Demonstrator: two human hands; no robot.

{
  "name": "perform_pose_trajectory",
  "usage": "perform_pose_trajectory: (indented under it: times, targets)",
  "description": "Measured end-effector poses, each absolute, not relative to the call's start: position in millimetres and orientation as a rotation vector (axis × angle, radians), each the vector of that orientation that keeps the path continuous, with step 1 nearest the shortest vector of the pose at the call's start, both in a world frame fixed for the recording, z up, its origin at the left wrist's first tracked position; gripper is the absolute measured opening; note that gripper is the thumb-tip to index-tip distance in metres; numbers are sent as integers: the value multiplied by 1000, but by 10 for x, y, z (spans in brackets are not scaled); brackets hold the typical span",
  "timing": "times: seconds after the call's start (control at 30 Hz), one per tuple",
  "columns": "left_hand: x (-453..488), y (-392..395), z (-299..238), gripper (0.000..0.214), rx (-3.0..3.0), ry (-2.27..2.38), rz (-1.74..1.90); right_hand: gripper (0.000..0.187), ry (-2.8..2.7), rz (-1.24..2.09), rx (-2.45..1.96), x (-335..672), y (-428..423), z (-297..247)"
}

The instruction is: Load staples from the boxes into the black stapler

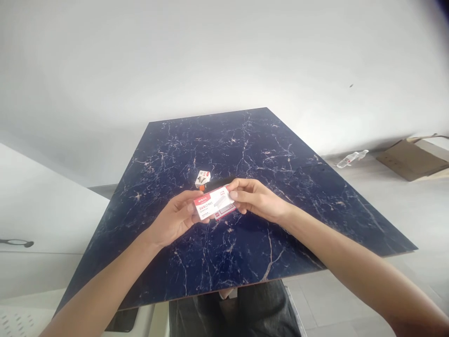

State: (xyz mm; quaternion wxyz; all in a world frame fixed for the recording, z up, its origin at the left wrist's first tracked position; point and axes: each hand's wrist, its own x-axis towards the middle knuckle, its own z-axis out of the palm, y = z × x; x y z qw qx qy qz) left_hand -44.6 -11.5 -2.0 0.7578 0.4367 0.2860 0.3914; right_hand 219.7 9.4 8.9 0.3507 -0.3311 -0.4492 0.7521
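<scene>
Both hands hold a small white and red box of staples [214, 204] above the table, its printed face turned toward me. My left hand [178, 214] pinches the left end between thumb and fingers. At the right end, the thumb and fingers of my right hand [253, 199] close on the box. Behind and below it, a red-edged white printed item [226, 212] shows in part. Just beyond stands a small white box [202, 179] with orange and black print. A dark object [220, 183] lies beside that, mostly hidden by the staple box and my right hand.
The dark blue marbled table [224, 150] stands near a pale wall. On the floor to the right are a clear plastic bottle [351, 159] and a brown cardboard box [414, 157]. A white cabinet [38, 210] with a dark handle is at the left.
</scene>
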Motion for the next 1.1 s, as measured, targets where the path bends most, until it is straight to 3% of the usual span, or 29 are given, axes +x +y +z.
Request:
perform_pose_trajectory:
  times: [0.2, 0.4, 0.63, 0.77, 0.9, 1.1]
  targets:
    - [-397, -127, -80, 28, 1030, 700, 925, 32, -1230, 1602, -1081, 2110, 46, 50]
    - [-339, -172, -17, 21, 1262, 628, 934, 33, -1243, 1553, -1096, 2042, -38, 35]
    - [-332, -248, -25, 59, 1478, 598, 960, 30, -1300, 1694, -989, 1998, -82, 63]
    - [-321, -255, -60, 68, 1496, 600, 1054, 28, -1300, 1746, -981, 2013, -72, 76]
    - [-323, -237, -45, 62, 1404, 625, 1103, 29, -1260, 1739, -987, 2086, -13, 66]
    - [-369, -145, 7, 42, 1031, 693, 1060, 21, -1230, 1443, -1084, 2351, 243, 48]
